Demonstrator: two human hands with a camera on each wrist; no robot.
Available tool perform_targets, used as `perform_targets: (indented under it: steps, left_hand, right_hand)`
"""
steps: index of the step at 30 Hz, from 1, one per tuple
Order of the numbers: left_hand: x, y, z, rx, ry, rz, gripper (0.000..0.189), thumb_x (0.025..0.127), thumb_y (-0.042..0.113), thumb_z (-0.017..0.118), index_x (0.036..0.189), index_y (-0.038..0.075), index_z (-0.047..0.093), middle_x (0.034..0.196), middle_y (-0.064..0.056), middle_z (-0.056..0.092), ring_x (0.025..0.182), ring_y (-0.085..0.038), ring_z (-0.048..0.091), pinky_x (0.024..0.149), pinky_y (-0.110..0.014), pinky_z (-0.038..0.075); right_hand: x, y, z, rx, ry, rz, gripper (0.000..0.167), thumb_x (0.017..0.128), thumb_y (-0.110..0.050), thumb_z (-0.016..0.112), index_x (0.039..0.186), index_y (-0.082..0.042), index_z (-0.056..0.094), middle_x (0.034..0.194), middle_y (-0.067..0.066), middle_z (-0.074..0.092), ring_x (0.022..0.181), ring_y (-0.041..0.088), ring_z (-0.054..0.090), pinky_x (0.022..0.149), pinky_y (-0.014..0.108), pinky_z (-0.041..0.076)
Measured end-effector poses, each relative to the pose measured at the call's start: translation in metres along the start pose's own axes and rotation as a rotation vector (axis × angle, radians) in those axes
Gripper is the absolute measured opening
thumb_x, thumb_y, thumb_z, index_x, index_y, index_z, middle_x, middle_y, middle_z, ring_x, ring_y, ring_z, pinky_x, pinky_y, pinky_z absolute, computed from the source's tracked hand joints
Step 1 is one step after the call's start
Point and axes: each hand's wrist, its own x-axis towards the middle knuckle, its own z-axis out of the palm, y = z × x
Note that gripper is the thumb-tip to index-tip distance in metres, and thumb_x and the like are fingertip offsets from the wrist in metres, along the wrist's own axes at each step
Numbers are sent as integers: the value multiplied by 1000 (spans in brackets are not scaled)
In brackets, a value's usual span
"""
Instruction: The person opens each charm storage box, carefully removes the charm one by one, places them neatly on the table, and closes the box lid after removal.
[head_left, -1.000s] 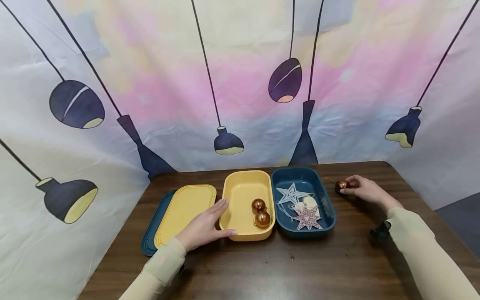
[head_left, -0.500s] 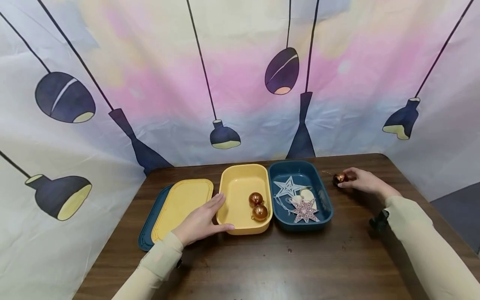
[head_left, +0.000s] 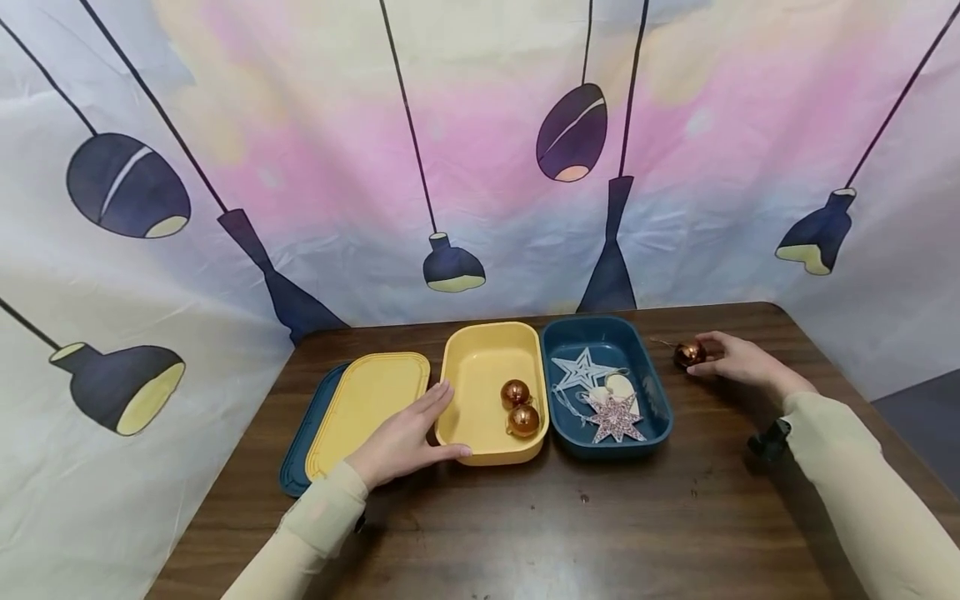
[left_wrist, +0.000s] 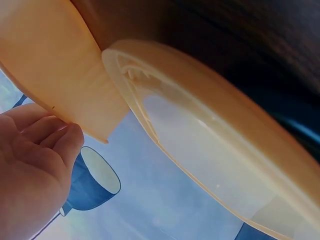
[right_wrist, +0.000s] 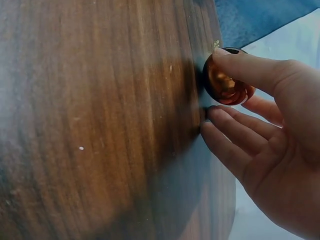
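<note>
Flat along the left side of the yellow box (head_left: 491,457), my left hand (head_left: 405,437) steadies it, the thumb at its near rim. Two copper baubles (head_left: 522,421) lie inside, toward the right wall. At the table's far right, my right hand (head_left: 742,364) pinches another copper bauble (head_left: 690,354) between thumb and fingers. In the right wrist view the thumb lies across this shiny bauble (right_wrist: 220,85), close by the table surface. The left wrist view shows the left fingertips at the edge of the yellow box wall (left_wrist: 60,65).
Right of the yellow box stands a dark blue box (head_left: 663,408). It holds a white star (head_left: 583,368), a glittery pink star (head_left: 617,418) and a pale heart-shaped ornament (head_left: 621,387). At left, a yellow lid (head_left: 367,400) overlaps a blue lid (head_left: 296,467). A printed cloth (head_left: 510,208) hangs behind.
The head view has shifted slightly. More of the bauble at the right fingers now shows, and the fingers have moved a little on it. The left hand keeps its place on the yellow box.
</note>
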Motion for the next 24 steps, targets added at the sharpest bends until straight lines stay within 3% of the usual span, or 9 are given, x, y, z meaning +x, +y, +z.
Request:
perform_targets:
  steps: [7,12,17,22,24]
  left_hand:
    - [1,-1,-2,11,12,8,106,83,73,64,157,4,33,164,-14,25,150,-27,26,115,-49,34]
    - [1,0,0,11,40,11,104,84,72,65,156,3,35,164,-14,26,150,-26,25,115,-48,33]
    - [1,2,4,10,26,11,105,85,72,63,157,3,33,164,-14,25,151,-26,23,117,-47,31]
    - [-3,2,7,22,42,-1,103,85,70,65,157,4,33,164,-12,26,151,-23,23,117,-46,32]
    - [-5,1,9,26,46,3,102,86,70,64,157,5,33,165,-12,25,151,-23,23,116,-47,33]
  right_hand:
    - [1,-7,-6,15,-19,4,92,94,-36,72,152,14,21,147,45,29,131,61,33,102,70,35]
    - [2,-15,-13,-2,20,-9,97,94,-38,73,156,10,16,152,45,17,134,64,25,101,74,32]
    - [3,-26,-23,-30,46,-4,95,96,-39,70,157,7,15,154,43,16,135,63,25,100,74,32]
    - [10,-45,-19,-38,61,-60,94,96,-43,69,158,5,19,155,40,21,137,60,25,103,73,30]
    - [14,-56,-15,-36,60,-88,91,96,-41,70,158,4,21,155,38,23,132,58,34,100,71,35]
